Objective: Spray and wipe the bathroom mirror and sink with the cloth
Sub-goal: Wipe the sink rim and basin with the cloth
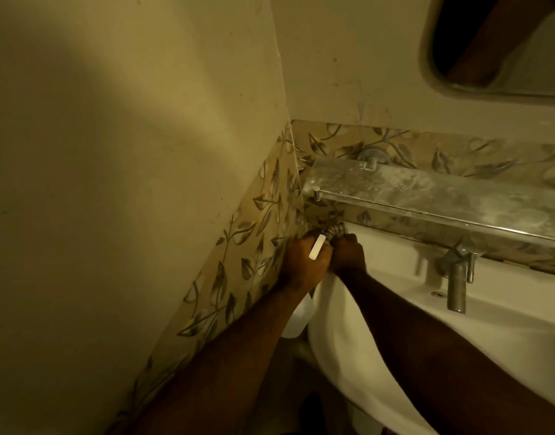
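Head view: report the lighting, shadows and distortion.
Head view: dim yellow light, with a brighter patch on the wall. Head view: left hand and right hand lie in shadow at the sink corner. Head view: the wide-angle lens skews the shelf.

Sink (496,309) right, against back wall. Tap (456,277) on its rear rim, shelf (426,196) above, mirror (505,42) higher. Both hands at sink's rear left corner: left hand (304,265) round spray bottle (298,318), touching right hand (348,255), cloth (336,230) just behind.

I note a white sink (514,309) in the corner — metal tap (456,287) standing on its back ledge. Above it, a smeared shelf (426,196) on the tiled wall (426,149).
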Demonstrator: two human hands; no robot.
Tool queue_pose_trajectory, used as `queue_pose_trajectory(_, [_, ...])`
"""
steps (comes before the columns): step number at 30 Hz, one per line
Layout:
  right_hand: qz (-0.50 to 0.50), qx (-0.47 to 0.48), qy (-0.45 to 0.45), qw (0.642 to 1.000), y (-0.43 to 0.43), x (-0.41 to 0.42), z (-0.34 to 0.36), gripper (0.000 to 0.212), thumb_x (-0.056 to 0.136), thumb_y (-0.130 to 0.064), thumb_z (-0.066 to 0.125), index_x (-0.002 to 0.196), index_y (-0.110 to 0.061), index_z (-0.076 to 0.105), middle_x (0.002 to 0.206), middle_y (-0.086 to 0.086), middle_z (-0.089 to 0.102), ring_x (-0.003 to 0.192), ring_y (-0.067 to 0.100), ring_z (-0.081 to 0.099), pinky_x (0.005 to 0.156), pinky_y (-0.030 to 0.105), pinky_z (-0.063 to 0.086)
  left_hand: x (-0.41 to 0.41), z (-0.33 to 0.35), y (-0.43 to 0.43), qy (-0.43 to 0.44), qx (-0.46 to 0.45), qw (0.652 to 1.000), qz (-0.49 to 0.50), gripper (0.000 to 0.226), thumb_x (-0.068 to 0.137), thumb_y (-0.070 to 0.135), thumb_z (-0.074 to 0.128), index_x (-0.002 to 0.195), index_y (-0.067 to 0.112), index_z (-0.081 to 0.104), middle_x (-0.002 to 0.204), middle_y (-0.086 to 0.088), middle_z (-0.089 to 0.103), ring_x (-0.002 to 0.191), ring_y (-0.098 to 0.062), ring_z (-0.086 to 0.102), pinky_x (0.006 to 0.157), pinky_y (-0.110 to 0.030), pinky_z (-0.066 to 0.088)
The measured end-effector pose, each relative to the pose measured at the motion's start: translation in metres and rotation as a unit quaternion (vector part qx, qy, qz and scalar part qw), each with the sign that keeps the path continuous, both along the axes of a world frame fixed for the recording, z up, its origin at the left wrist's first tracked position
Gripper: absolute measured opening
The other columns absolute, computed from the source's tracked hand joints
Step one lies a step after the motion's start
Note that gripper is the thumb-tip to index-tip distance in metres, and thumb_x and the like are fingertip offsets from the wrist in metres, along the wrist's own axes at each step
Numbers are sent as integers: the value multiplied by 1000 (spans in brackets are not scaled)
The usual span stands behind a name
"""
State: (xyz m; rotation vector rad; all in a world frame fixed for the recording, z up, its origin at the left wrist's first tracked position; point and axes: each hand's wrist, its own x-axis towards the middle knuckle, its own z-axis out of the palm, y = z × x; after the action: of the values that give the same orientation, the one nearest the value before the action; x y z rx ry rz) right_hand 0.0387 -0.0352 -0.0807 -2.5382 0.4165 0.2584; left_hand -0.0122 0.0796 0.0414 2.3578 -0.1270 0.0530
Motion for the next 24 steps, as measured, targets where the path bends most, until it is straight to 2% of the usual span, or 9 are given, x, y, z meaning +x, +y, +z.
queue_pose_trajectory(4, [35,-48,-4,998,-12,-12,2,41,101,-33,50,137,-14,55,130,16,52,116,38,54,90,47,54,-9,-1,-4,13,23,1000,-7,26,96,23,56,89,4,72,77,-10,69,66,-14,57,63,-17,42])
queue_pose_trajectory(6, [-20,-65,-7,998,-27,-22,1,41,102,-28,47,139,-11,49,133,17,52,117,37,53,84,47,54,-12,0,-7,19,24,999,-18,26,96,23,56,84,5,71,70,-4,62,62,-12,52,56,-14,37])
queue_pose_trajectory(10, [-186,-62,-29,980,-72,-49,2,41,106,-26,36,139,-2,43,133,28,50,115,45,55,92,53,52,-22,-9,-12,44,-30,998,-12,38,92,34,55,65,7,61,57,-6,60,51,-21,60,50,-36,56])
queue_pose_trajectory(13, [-255,-79,-16,964,-111,-68,-7,44,106,-15,39,145,4,40,141,31,45,123,47,51,95,53,50,-25,-15,-16,62,-51,997,7,37,91,34,57,67,6,62,58,-8,63,53,-25,64,51,-44,58])
queue_pose_trajectory(17, [-310,-69,3,948,-108,-61,-7,49,105,-20,42,148,2,35,144,31,41,130,48,46,100,57,45,-21,-14,-14,79,-66,995,13,34,93,32,57,68,9,63,58,-2,60,54,-22,64,52,-43,59])
queue_pose_trajectory(19, [-351,-16,12,936,-100,-54,5,55,105,-27,43,151,1,30,148,34,37,135,50,41,107,60,38,-17,-13,-10,62,-62,996,6,32,94,30,56,69,11,63,57,3,56,52,-15,59,51,-31,56])
queue_pose_trajectory(21, [-335,-19,6,942,-97,-46,2,60,104,-34,43,152,1,29,149,33,37,134,51,41,107,58,38,-14,-10,-4,49,-41,998,4,30,95,25,55,71,11,65,57,9,51,51,-4,51,51,-14,43])
queue_pose_trajectory(22, [-308,-23,8,951,-97,-43,-6,61,104,-37,43,151,-2,31,148,31,39,132,50,44,106,56,40,-12,-9,-2,48,-35,998,8,30,95,24,55,71,11,65,57,9,51,52,-4,51,51,-14,41])
queue_pose_trajectory(24, [-262,-28,-9,965,-90,-35,-12,53,103,-39,44,147,-11,40,145,25,44,127,46,49,105,53,42,-6,-13,2,57,-32,998,13,30,96,26,55,74,10,66,60,2,57,54,-14,59,54,-27,53])
